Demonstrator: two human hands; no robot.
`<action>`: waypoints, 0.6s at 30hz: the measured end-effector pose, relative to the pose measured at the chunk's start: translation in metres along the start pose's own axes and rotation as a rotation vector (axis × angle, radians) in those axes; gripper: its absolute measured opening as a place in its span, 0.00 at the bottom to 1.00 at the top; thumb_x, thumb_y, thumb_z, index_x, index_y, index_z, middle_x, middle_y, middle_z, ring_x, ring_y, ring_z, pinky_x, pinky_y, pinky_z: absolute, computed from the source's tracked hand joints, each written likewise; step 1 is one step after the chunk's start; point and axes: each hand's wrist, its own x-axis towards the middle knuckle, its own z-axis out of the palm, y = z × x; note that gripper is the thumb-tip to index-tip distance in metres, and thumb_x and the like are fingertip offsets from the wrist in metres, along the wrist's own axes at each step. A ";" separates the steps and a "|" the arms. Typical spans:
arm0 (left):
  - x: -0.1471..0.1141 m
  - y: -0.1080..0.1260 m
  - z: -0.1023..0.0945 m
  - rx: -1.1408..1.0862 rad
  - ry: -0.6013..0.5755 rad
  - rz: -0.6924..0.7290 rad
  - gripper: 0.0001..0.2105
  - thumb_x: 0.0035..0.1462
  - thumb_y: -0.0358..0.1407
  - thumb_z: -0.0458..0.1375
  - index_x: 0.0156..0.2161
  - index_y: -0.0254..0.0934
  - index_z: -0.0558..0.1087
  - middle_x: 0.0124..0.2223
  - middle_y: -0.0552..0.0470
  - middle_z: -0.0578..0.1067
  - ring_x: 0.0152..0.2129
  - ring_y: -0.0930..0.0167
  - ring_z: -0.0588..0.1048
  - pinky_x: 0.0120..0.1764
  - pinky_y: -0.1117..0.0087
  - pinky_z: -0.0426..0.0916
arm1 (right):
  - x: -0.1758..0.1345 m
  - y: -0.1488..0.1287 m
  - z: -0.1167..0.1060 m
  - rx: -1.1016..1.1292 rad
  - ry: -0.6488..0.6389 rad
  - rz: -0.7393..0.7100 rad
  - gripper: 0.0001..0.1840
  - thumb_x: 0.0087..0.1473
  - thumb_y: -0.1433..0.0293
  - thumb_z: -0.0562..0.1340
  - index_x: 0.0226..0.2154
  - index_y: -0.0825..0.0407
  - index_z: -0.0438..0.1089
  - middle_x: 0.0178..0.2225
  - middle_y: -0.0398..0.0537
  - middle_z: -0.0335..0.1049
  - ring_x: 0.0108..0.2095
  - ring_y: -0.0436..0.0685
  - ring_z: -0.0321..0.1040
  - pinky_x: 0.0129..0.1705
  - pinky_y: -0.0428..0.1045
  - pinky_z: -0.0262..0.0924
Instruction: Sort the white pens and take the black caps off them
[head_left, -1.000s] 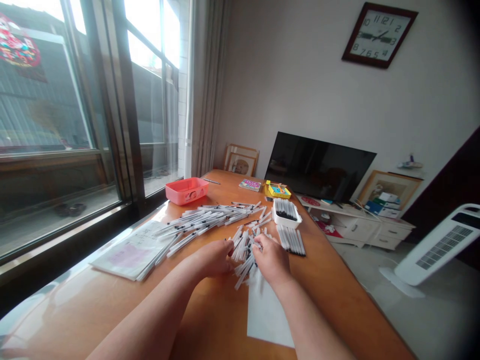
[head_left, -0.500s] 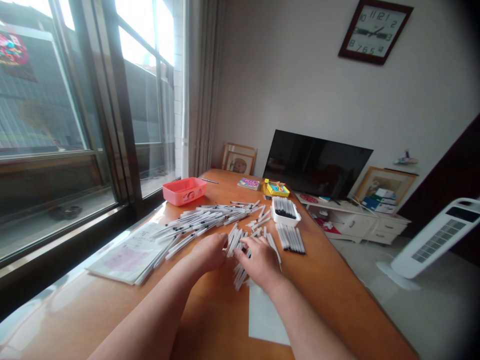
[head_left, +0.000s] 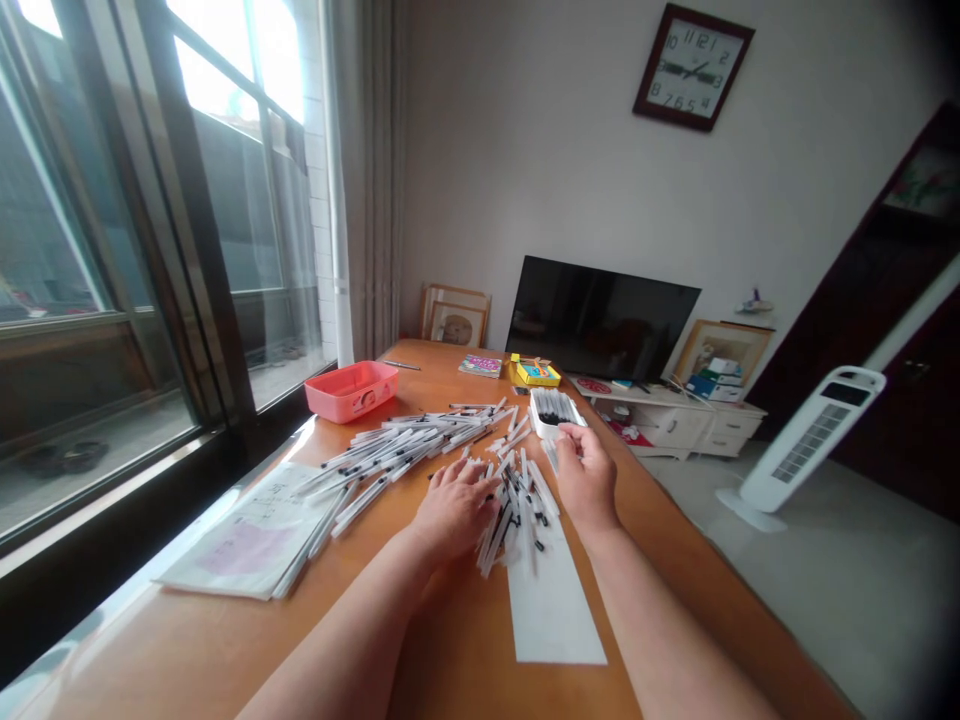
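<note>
Left hand (head_left: 454, 508) lay loosely spread on pen tubes (head_left: 513, 508) | right hand (head_left: 589, 482) pinched narrow by white box (head_left: 545, 430) | I couldn't tell what it held

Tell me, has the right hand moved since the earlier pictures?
Yes. Judged against the white box, the right hand has moved rightward and nearer to it, away from the small pile of white sticks.

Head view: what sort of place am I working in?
Probably a living room in a home: there is a large television, a low white cabinet with drawers, and a wall clock.
</note>
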 end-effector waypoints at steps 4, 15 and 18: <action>0.002 -0.003 0.011 0.022 -0.109 -0.020 0.26 0.65 0.53 0.45 0.64 0.53 0.66 0.70 0.49 0.59 0.68 0.50 0.50 0.65 0.40 0.43 | 0.014 0.011 0.002 -0.031 0.010 0.065 0.20 0.56 0.58 0.59 0.43 0.53 0.76 0.36 0.51 0.79 0.36 0.60 0.72 0.40 0.51 0.63; -0.003 0.002 0.003 0.021 -0.063 -0.107 0.23 0.60 0.51 0.52 0.55 0.42 0.74 0.58 0.39 0.70 0.60 0.49 0.62 0.61 0.45 0.52 | 0.020 0.051 0.023 -0.513 -0.370 0.287 0.08 0.50 0.63 0.62 0.27 0.49 0.75 0.27 0.44 0.75 0.27 0.54 0.67 0.29 0.46 0.54; -0.004 0.003 -0.002 0.018 -0.075 -0.131 0.22 0.60 0.51 0.52 0.50 0.41 0.76 0.57 0.39 0.71 0.60 0.47 0.61 0.60 0.42 0.52 | 0.026 0.052 0.039 -0.556 -0.379 0.289 0.07 0.48 0.65 0.64 0.23 0.49 0.73 0.23 0.43 0.72 0.26 0.53 0.65 0.29 0.46 0.53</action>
